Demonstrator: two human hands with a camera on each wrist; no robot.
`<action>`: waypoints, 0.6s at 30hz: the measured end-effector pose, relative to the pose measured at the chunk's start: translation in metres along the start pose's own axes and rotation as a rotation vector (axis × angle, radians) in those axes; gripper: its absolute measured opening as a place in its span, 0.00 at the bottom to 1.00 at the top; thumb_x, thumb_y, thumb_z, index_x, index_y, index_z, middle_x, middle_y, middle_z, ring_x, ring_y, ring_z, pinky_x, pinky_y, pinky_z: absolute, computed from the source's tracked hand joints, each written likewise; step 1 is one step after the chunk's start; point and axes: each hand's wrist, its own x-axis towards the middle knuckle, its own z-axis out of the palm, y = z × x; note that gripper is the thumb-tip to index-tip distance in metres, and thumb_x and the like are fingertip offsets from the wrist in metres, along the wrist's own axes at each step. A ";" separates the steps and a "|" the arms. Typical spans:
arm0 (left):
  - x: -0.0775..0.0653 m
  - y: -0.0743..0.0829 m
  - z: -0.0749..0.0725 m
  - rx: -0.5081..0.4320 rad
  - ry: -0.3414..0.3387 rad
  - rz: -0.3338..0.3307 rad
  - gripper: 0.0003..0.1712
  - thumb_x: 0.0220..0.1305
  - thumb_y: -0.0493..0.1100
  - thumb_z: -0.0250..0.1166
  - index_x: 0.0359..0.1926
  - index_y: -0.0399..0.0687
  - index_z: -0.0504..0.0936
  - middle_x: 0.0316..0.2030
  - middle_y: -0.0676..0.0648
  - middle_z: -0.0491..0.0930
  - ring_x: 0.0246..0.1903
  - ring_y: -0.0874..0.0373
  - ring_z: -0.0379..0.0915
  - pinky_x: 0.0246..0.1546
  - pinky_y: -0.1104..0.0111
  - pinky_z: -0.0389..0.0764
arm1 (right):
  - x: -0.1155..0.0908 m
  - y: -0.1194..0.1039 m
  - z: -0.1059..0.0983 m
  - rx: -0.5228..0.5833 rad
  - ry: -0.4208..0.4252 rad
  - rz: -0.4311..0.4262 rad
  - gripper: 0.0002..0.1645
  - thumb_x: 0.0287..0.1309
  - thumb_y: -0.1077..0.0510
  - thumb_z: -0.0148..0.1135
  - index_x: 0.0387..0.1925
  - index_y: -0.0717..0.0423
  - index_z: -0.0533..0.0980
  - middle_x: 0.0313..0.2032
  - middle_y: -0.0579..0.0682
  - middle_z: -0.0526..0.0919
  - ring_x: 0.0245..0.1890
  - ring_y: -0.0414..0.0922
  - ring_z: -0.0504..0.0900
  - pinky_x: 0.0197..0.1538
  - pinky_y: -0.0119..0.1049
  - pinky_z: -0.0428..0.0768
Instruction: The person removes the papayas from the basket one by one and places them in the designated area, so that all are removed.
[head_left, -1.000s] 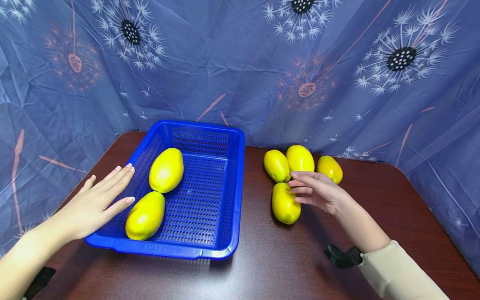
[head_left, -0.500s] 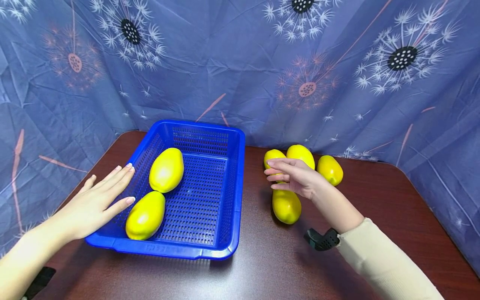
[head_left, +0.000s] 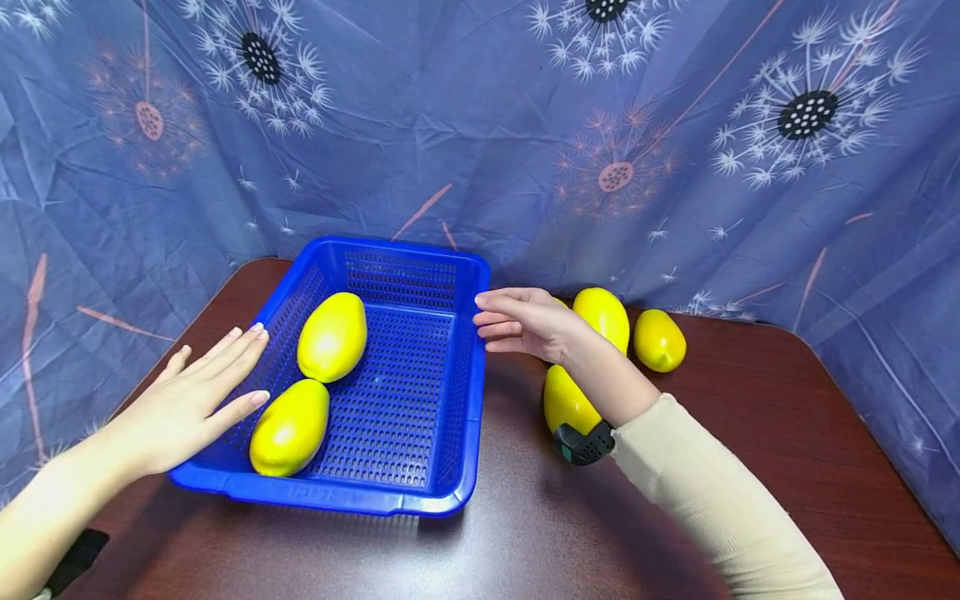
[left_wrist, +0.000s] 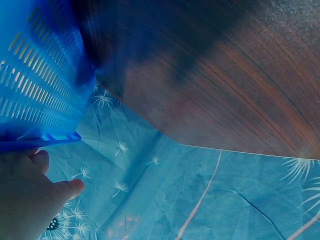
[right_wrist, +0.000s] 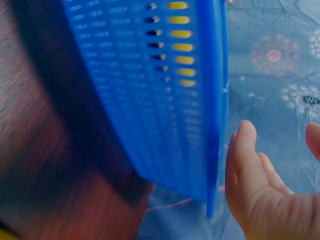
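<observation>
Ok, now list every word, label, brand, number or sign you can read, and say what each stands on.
No text can be read in any view.
Basket: any marks on its near rim are too faint to read.
Fruit: no labels seen.
Curtain: printed flowers, no lettering seen.

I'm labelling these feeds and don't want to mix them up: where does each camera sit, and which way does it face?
Head: worn on the head, facing forward and down at the blue basket and yellow fruits; left hand, right hand and right sleeve show.
Left wrist: faces the basket's slotted outer wall and table; part of the left hand shows.
Right wrist: faces another stretch of slotted outer wall; part of the right hand shows.
Both wrist views share basket, table and patterned cloth.
</observation>
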 end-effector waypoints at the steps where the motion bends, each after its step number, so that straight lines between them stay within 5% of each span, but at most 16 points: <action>1: 0.000 0.000 0.000 0.001 0.000 0.001 0.39 0.69 0.53 0.51 0.73 0.50 0.45 0.72 0.43 0.46 0.71 0.55 0.29 0.62 0.42 0.25 | 0.003 -0.001 0.004 0.001 0.002 0.004 0.28 0.64 0.56 0.54 0.62 0.65 0.63 0.40 0.56 0.79 0.30 0.40 0.81 0.39 0.37 0.81; 10: 0.000 -0.002 0.002 0.002 0.007 0.000 0.39 0.69 0.53 0.51 0.73 0.51 0.45 0.72 0.44 0.46 0.71 0.56 0.29 0.62 0.42 0.25 | 0.026 -0.015 0.036 -0.011 -0.001 0.019 0.28 0.62 0.56 0.57 0.62 0.61 0.66 0.54 0.62 0.74 0.45 0.50 0.79 0.52 0.46 0.76; 18: 0.000 -0.002 0.001 -0.002 0.001 0.001 0.40 0.68 0.53 0.52 0.73 0.51 0.44 0.72 0.43 0.46 0.71 0.55 0.29 0.62 0.43 0.24 | 0.043 -0.023 0.060 0.007 0.024 0.025 0.30 0.60 0.56 0.61 0.62 0.59 0.66 0.52 0.62 0.76 0.50 0.54 0.77 0.51 0.47 0.76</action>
